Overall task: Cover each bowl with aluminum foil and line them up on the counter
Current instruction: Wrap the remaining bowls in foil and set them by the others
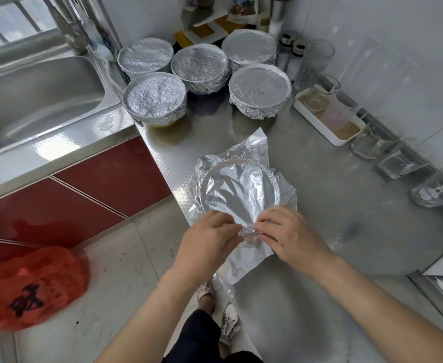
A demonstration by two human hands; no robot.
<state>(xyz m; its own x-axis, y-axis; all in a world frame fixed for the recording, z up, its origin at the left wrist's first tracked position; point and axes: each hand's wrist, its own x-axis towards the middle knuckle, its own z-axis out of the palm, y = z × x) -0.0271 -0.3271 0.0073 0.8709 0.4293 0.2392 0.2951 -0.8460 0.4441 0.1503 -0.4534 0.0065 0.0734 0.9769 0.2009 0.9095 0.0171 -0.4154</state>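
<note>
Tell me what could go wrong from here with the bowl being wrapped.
1. The left hand and right hand pinch the same bunched bit of the foil sheet; a hard pull may tear it.
2. The bowl sits close to the counter edge; a tug toward the person might slide it off.
3. The sheet's far corner stands loose, so the cover may lift there.

The foil sheet (241,189) is covering the bowl beneath it, with only a round rim outline pressing through, and the left hand (210,239) and right hand (291,237) are burying their fingertips in its crumpled near fold. The five wrapped bowls (157,96) are concealing their contents. The left edge is cutting off the sink (31,100) and the orange bag (31,286), whose black print is blurring beyond reading; the right edge is cutting off the nearest glass (440,189).
</note>
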